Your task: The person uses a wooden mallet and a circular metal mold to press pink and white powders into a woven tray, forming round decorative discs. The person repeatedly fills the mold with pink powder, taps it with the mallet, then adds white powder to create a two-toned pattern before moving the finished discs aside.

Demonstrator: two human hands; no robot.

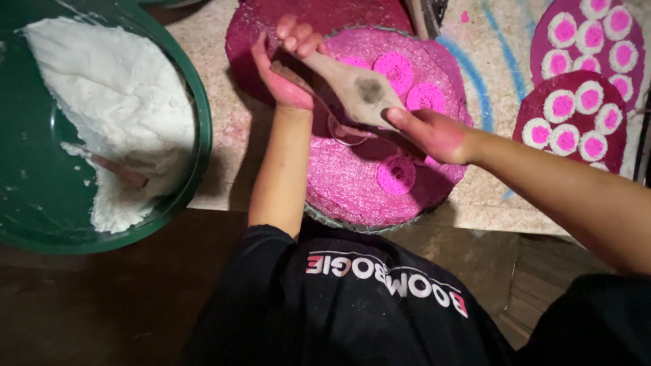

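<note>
Wooden paddle (356,89), gripped at its narrow end by left hand (288,64) with fingers curled, right hand (434,133) pinching its broad end; held above pink round mat (352,183). Ring mould (347,132) beneath is partly hidden; green basin (200,146) of white dough (115,108) is cropped.

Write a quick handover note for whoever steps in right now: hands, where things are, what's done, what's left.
Left hand: grips the handle end of the wooden paddle.
Right hand: holds the paddle's wide end over a small ring on the round pink mat.
Done: four pink discs on this mat; filled mats at right.
Left: bare space on the mat; white mash remains in the green tub.
</note>
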